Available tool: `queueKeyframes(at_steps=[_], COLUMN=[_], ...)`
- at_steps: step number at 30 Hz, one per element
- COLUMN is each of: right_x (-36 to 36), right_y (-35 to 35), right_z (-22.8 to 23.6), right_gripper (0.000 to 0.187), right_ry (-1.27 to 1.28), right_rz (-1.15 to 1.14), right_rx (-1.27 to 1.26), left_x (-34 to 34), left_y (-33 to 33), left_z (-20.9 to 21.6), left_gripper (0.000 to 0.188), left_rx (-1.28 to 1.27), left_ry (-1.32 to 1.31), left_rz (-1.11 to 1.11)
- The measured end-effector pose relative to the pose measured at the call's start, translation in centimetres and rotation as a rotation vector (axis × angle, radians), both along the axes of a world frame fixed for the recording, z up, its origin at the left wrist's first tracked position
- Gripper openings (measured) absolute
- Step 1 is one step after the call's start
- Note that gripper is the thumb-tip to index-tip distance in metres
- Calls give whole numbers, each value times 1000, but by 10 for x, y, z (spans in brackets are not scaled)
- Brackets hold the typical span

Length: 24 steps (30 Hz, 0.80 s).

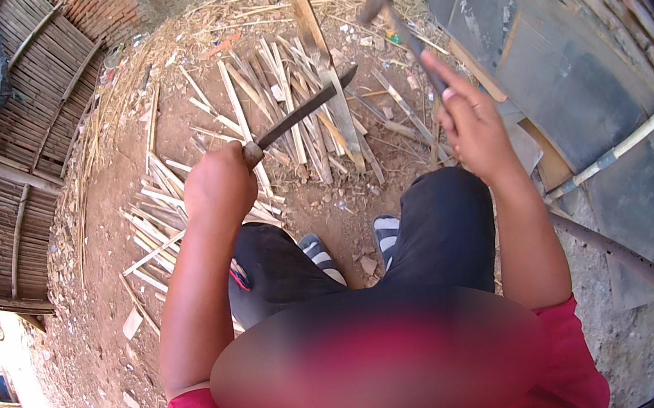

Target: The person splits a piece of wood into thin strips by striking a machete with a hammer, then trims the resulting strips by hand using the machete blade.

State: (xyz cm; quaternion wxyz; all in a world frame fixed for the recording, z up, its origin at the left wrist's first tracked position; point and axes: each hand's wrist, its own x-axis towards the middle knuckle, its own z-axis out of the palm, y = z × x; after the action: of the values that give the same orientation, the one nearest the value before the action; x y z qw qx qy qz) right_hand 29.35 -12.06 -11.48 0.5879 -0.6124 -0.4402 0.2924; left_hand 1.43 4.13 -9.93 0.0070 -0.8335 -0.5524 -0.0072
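My left hand (219,183), fingers clamped on a knife (303,114) at a wood strip (304,19), right hand (471,115), fingers wrapped round a hammer (407,36)

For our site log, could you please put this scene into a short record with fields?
Left hand: closed around the handle of a large knife
Right hand: gripping a hammer, its head apart from the knife
Workpiece: long wooden piece, blade across it; depth of any cut unclear
Ground: bare earth, scattered wood strips
Right side: dark panels
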Motion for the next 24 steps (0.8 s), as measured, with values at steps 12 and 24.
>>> queueKeyframes(at_steps=[12,24], right_x=[16,9], right_y=[-11,2], right_z=[-41,-19], right_gripper=[51,49], right_ry=[-222,-212], right_rz=[-54,-43], right_rx=[-76,-30], left_x=[2,7], left_y=[6,12], left_z=[-18,-31], left_gripper=[22,23], left_rx=[22,45], left_ry=[-62,-92], left_rz=[-48,-77])
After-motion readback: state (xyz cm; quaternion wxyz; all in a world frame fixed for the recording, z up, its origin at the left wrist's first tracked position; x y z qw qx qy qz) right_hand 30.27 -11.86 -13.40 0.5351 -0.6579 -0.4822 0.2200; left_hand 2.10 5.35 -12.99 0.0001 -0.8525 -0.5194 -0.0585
